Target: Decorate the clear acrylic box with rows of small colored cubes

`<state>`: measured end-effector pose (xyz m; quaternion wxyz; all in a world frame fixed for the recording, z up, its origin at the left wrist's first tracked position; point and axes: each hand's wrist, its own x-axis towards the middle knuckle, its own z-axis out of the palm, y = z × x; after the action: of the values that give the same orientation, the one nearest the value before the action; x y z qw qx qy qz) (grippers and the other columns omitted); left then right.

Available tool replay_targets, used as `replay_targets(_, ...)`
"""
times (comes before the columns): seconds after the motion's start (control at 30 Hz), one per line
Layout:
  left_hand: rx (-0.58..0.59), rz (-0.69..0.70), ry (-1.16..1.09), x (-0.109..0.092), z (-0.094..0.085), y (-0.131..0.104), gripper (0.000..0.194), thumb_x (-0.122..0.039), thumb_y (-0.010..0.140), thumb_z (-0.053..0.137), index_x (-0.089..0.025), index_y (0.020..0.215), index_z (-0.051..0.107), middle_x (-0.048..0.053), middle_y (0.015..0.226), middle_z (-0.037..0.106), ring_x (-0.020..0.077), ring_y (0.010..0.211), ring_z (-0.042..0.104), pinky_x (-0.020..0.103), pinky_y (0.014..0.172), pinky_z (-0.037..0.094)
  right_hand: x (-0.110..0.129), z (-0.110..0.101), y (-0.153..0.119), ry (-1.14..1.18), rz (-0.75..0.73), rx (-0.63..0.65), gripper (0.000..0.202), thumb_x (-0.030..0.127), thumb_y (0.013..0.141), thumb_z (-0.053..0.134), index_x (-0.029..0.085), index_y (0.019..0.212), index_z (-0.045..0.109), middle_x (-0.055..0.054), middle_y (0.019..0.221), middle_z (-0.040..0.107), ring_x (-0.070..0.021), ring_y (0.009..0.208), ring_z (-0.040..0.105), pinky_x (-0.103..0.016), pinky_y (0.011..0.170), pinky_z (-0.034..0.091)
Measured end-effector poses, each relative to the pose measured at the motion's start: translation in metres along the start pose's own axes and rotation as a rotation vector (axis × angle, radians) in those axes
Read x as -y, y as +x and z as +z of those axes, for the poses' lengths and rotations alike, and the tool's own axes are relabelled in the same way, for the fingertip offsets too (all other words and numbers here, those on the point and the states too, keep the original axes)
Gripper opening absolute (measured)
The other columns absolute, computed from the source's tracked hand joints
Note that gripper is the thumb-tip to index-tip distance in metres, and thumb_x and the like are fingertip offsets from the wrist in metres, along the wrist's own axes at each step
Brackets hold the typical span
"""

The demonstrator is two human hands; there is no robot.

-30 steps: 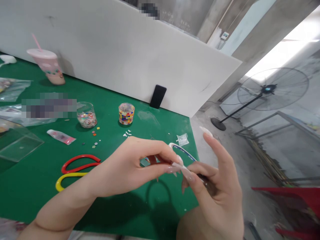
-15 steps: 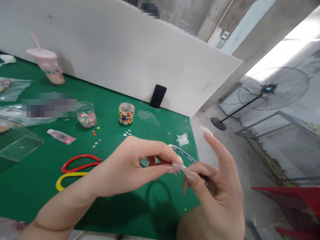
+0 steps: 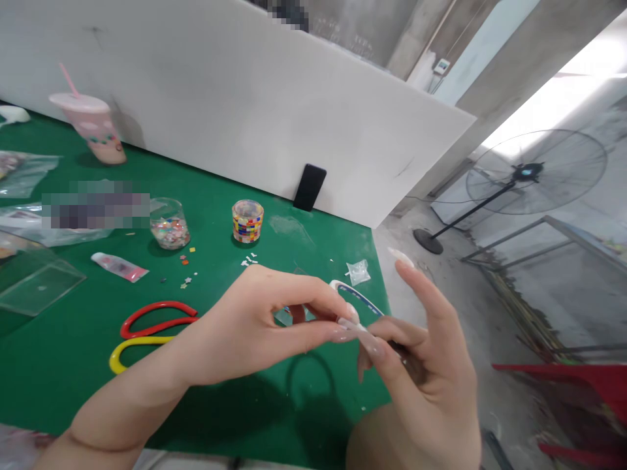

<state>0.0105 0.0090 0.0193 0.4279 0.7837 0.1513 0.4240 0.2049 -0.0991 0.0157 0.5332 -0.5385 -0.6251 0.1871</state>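
My left hand (image 3: 274, 320) reaches in from the lower left, thumb and fingertips pinched together on something small that is hidden between the nails. Its tips meet those of my right hand (image 3: 421, 352), whose thumb and finger are also pinched on something too small to make out; its index finger points up. A white and blue curved band (image 3: 357, 297) shows behind the fingertips and runs to my right hand. Red and yellow scissors (image 3: 142, 339) lie left of my left forearm, which partly covers them.
On the green table (image 3: 215, 418) stand a mosaic cup (image 3: 247, 223), a clear cup of small pieces (image 3: 170, 232), a pink drink cup (image 3: 95, 130) and a phone (image 3: 309, 187) against the white board. A tube (image 3: 120, 267), loose bits and a small plastic bag (image 3: 358, 272) lie around.
The fingertips of both hands have shifted very slightly where they meet. Both hands stay in nearly the same place, and the things on the table have not moved.
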Motion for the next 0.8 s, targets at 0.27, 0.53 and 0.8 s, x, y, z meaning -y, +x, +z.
replay_targets(0.27, 0.01, -0.01, -0.002, -0.0004, 0.0004, 0.0023, 0.013, -0.01, 0.097, 0.083, -0.023, 0.096, 0.085, -0.005, 0.083, 0.087, 0.008, 0.067, 0.075, 0.012, 0.063, 0.057, -0.0026, -0.001, 0.0007, 0.007, 0.008, 0.013, 0.08, 0.009, 0.103, 0.067, 0.057, 0.165, 0.051, 0.01, 0.065, 0.068, -0.0138, 0.047, 0.062, -0.023, 0.044, 0.058)
replay_targets(0.53, 0.022, -0.034, -0.018, -0.0012, 0.0001, -0.0011, 0.015, -0.008, 0.097, 0.08, -0.023, 0.097, 0.085, -0.003, 0.084, 0.087, 0.0105, 0.069, 0.078, 0.015, 0.062, 0.059, -0.0024, -0.0038, -0.0023, 0.006, 0.019, 0.047, 0.083, 0.007, 0.103, 0.067, 0.057, 0.167, 0.048, 0.009, 0.066, 0.068, -0.0137, 0.05, 0.064, -0.022, 0.047, 0.06)
replay_targets(0.8, 0.011, -0.029, 0.016, -0.0024, 0.0004, 0.0001, 0.016, -0.006, 0.096, 0.081, -0.022, 0.095, 0.084, -0.005, 0.082, 0.086, 0.0088, 0.069, 0.077, 0.014, 0.061, 0.055, -0.0024, -0.0026, -0.0014, 0.014, 0.025, 0.026, 0.079, 0.01, 0.103, 0.068, 0.057, 0.165, 0.051, 0.009, 0.063, 0.066, -0.0133, 0.048, 0.061, -0.022, 0.045, 0.057)
